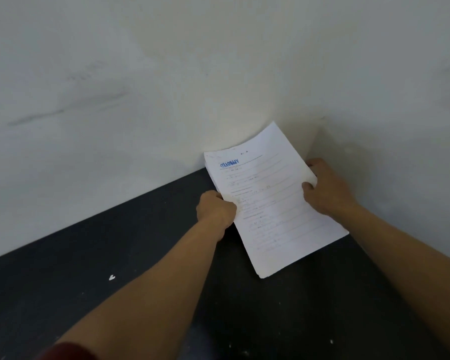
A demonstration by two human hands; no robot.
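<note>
Item: stack of papers [273, 203], white printed forms with ruled lines; the top sheet carries a blue "APPROVED" stamp [229, 163] near its far left corner, reading upside down from the camera.
Location: on the dark table [115, 255], in the far corner where the table meets the white wall [166, 74]; the far end of the stack curls up against the wall, the near end lies flat.
Left hand: left hand [215, 209] at the stack's left edge, fingers curled tight into a fist, gripping the edge of the papers.
Right hand: right hand [326, 187] at the right edge, thumb on top of the sheets, fingers curled round the edge and pinching it.
Sleeve: dark red sleeve [68, 350] on the left arm.
Table marks: small white flecks [111, 277] on the surface, well apart from the stack.
</note>
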